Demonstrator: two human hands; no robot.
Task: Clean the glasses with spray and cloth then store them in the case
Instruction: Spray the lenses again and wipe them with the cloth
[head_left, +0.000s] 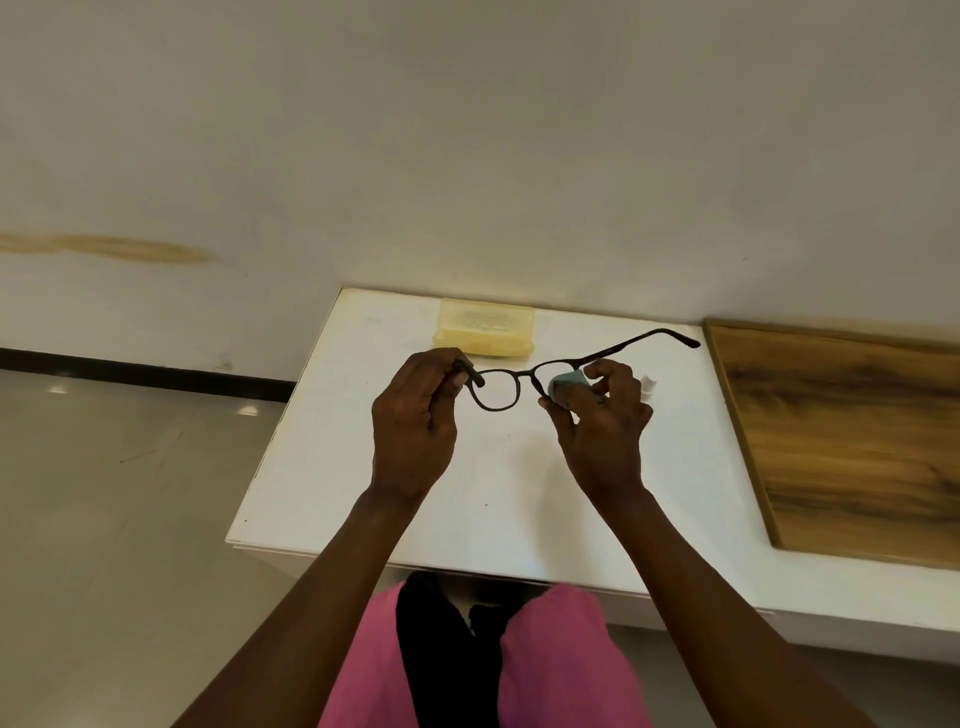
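Wiping one lens, glasses (498, 389) held above the counter (498, 467).

Left hand (415, 415) pinching the folded temple end, steadying the frame. Right hand (597, 415) pinching the cloth (566, 382) around the right lens, thumb behind, likely to rub both faces at once. Both wrists raised, forearms converging. Case (485, 328) shut at the far edge; spray (649, 384) mostly hidden behind the right hand.
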